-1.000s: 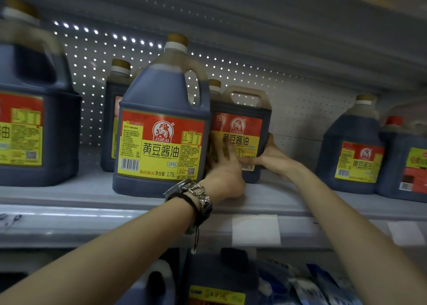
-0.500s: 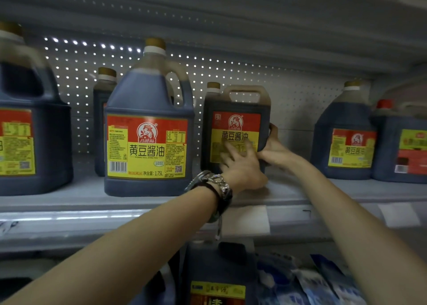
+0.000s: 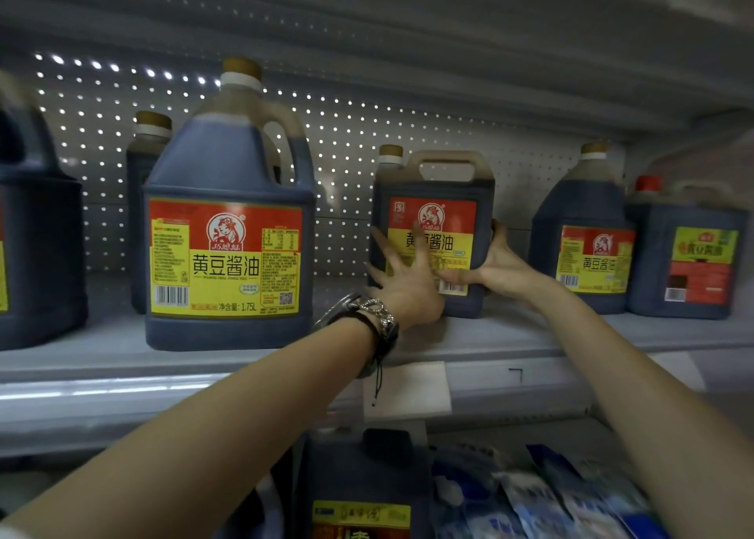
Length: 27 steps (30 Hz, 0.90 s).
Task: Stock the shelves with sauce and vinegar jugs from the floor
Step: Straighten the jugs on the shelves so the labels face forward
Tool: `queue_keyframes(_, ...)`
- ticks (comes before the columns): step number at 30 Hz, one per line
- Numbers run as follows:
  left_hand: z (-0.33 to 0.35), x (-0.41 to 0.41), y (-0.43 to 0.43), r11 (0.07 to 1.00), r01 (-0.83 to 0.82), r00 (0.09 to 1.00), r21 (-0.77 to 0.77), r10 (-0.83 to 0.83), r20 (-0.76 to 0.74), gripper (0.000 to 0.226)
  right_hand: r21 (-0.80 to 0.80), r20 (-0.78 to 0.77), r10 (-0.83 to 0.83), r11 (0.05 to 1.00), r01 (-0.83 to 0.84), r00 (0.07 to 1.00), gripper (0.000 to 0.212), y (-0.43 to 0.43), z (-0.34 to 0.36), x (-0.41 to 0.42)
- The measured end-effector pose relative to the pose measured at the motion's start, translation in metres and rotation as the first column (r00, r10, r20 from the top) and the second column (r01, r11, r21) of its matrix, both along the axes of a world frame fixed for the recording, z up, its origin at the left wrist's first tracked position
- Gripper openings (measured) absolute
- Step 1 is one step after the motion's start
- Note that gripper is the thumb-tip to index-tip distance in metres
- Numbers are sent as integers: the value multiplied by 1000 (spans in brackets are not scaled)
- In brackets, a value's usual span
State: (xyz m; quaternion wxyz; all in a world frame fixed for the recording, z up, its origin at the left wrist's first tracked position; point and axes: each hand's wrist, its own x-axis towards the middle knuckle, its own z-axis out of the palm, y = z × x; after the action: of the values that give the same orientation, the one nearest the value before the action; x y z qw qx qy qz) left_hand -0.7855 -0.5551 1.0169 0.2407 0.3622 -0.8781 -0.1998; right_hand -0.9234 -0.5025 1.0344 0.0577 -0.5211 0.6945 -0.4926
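Evidently to square its label forward, the left hand [image 3: 408, 283] presses spread fingers flat against the soy sauce jug [image 3: 442, 189] while the right hand [image 3: 497, 269] wraps round its side. It stands upright on the shelf [image 3: 530, 336], near a larger jug [image 3: 228, 253].

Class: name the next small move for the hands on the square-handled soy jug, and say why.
Probably let go: the jug stands upright on the shelf, label forward, left hand flat on its front, right hand gripping its side.
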Motion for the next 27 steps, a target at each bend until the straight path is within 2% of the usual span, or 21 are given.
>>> queue_keyframes(7, -5, -3, -10, 999, -7, 998, 32, 9, -67, 111, -13, -2, 0, 1000, 0, 1000, 107, 3, 0, 3)
queue_keyframes(14, -4, -6, -5, 992, -47, 988, 121, 64, -144, 126, 11, -15, -8, 1000, 8, 1000, 112, -1, 0, -1)
queue_keyframes(22, -4, -16, 2, 998, -49, 997, 36, 51, -51, 125, 42, -18, 19, 999, -18, 1000, 84, 13, -2, -11)
queue_keyframes(27, -1, -25, 6, 996, -18, 978, 92, 37, -205, 114, 35, -21, -18, 999, 19, 1000, 70, 22, -10, -20)
